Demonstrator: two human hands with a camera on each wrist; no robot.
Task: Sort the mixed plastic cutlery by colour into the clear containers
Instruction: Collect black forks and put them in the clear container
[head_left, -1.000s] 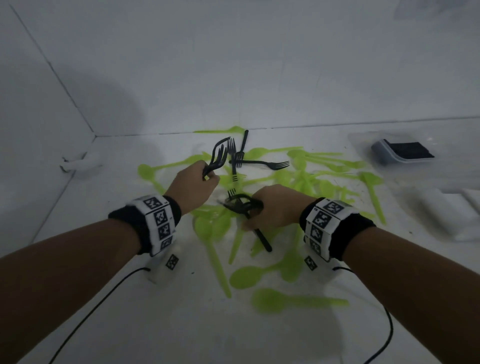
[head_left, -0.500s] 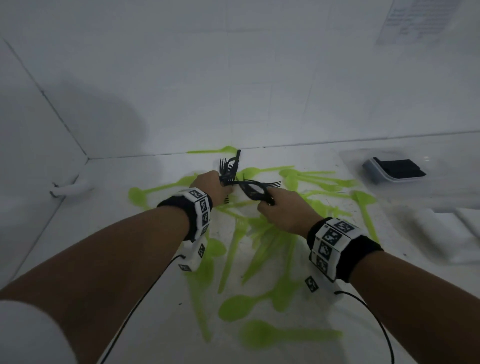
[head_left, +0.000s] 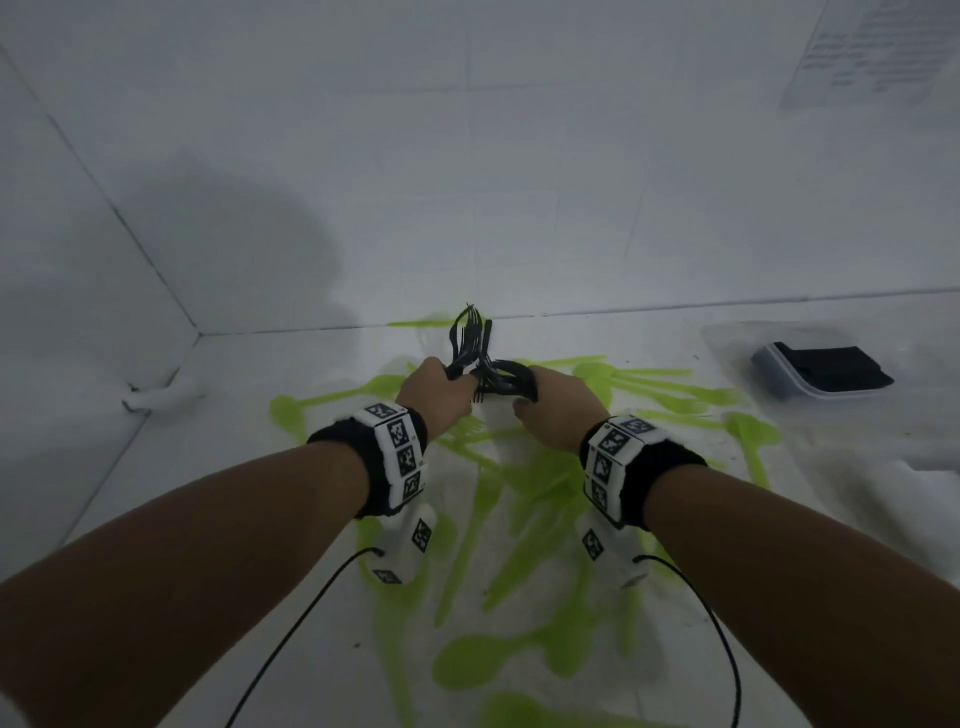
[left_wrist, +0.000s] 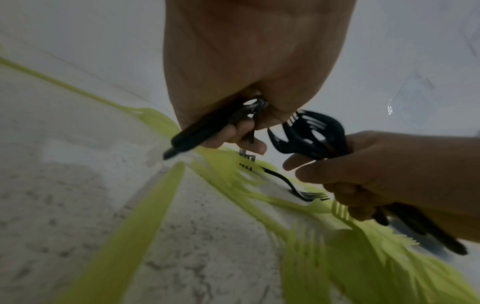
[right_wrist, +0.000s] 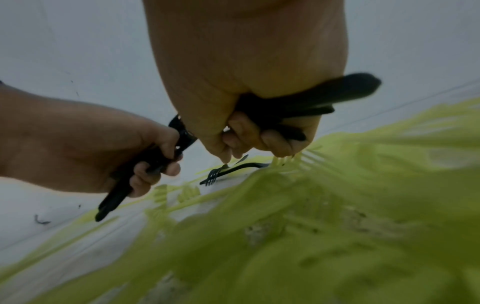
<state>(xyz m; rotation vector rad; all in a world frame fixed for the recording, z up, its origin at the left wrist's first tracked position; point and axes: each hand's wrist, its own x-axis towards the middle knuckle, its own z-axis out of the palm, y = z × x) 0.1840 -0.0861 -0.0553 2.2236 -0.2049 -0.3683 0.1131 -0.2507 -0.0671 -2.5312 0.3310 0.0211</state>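
I am viewing a white speckled counter (head_left: 291, 525) that meets white walls at its far edge. Nearest to me, lime-green plastic spoons and forks (head_left: 483, 660) are lying scattered across the middle of the counter, some overlapping, and running out toward the right side.

Beyond them, my left hand (head_left: 434, 397) is gripping a bundle of black plastic forks (head_left: 467, 338) by the handles, fingers curled fully round them, tines pointing up and away. My right hand (head_left: 553, 410) is just beside it, likewise closed round a second bundle of black plastic forks (head_left: 511, 376), tines toward the left hand. The two bundles are nearly touching; I cannot tell whether they are in contact.

Directly below the hands, one loose black plastic fork (left_wrist: 291, 184) is lying on the green pieces. In the right wrist view my right fingertips (right_wrist: 226, 158) are reaching down just above it.

Handling, as I judge it: these pieces are light, thin and smooth, with some flex in the handle and tines that snag. The loose fork is best pinched at mid-handle, clear of the tines. Full hands are making a slip from either bundle likely.

Toward the far right corner, a clear plastic container (head_left: 737, 338) is standing well apart, with a black-filled tray (head_left: 826, 369) in it. The black forks belong there, in my judgement.
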